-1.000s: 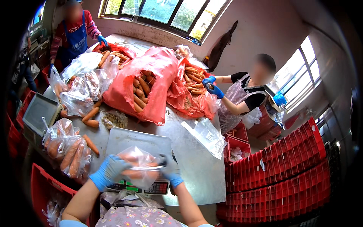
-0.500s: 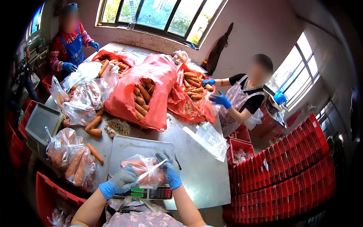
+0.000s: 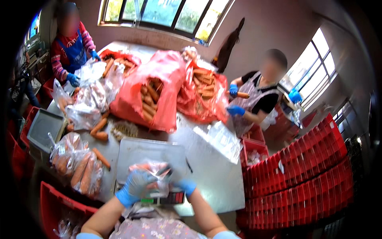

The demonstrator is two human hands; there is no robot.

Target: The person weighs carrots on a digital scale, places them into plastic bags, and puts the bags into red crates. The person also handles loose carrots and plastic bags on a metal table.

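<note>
Over one scale (image 3: 131, 149), two gloved hands (image 3: 137, 185) (image 3: 185, 185) handle one carrot bag (image 3: 148, 166).

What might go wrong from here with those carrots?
The left hand and right hand, working at the clear carrot bag over the digital scale, might press down and skew a reading. The filled bags near the table's left edge might slip off. Carrots might tumble through the red sack's torn opening.
</note>
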